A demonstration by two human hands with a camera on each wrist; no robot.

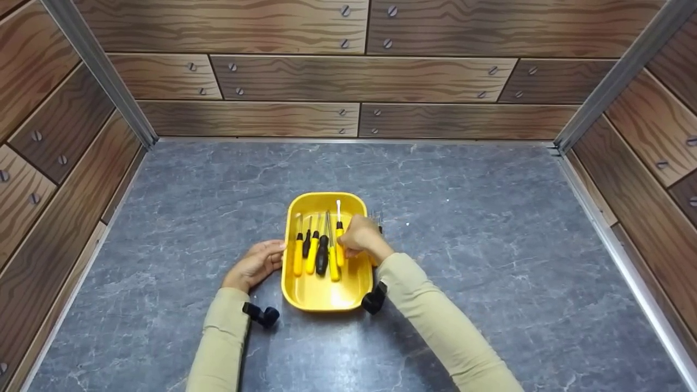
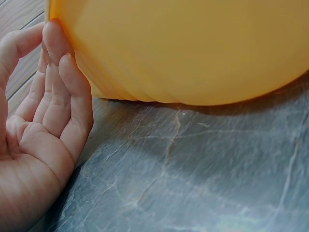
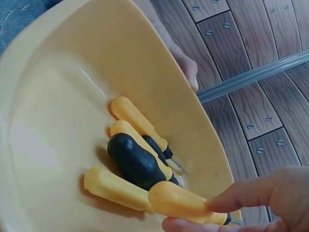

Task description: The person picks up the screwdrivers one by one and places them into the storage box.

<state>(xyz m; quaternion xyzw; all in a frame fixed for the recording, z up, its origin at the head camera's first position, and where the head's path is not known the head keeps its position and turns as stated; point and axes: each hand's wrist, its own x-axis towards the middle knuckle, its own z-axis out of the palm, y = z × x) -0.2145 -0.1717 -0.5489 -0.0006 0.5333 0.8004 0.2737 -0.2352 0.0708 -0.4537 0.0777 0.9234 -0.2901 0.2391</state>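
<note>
A yellow tray (image 1: pixel 326 296) holds a row of screwdrivers with yellow or black handles, among them a thick black-handled screwdriver (image 3: pixel 133 159). My right hand (image 1: pixel 362 237) reaches over the tray's right side and pinches a yellow screwdriver (image 3: pixel 178 203) between thumb and finger. Its shaft points to the far end, at the right of the row, next to another yellow screwdriver (image 1: pixel 334 267). With loosely bent fingers, my left hand (image 1: pixel 258 264) touches the tray's left wall and rim from outside. No finger of it shows inside the tray.
Thin metal shafts (image 1: pixel 379 218) stick out beyond the tray's right side, partly hidden by the right hand and forearm. Wood-patterned walls (image 1: pixel 359 76) surround the grey marbled table (image 1: pixel 490 245). Two tiny white specks lie right of the tray.
</note>
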